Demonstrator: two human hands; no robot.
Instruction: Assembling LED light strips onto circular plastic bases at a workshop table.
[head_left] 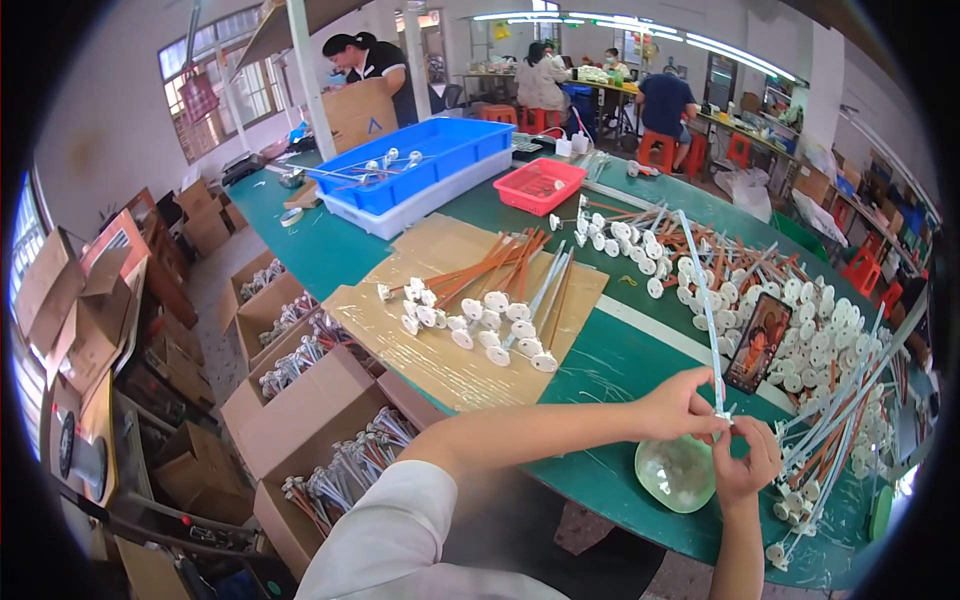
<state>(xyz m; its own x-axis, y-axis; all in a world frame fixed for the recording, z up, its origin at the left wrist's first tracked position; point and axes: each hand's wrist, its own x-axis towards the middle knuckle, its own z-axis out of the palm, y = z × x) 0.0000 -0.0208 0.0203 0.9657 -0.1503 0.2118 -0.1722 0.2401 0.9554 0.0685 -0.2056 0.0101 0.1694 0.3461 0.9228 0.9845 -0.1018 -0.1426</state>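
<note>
My left hand and my right hand meet over the near right part of the green table. Both pinch the lower end of a long, thin, pale grey strip, which stands nearly upright. A small white piece at that end is mostly hidden by my fingers. Just below the hands is a pale green bowl with whitish contents I cannot make out. Close to my right hand lies a large heap of white round-headed parts with long grey and brown strips. A phone with a lit screen leans against the heap.
On a flat cardboard sheet lie several more white-headed parts. Behind stand a blue tray in a white tray and a red basket. Open cartons of similar parts flank the table's left edge. Other people work at the back.
</note>
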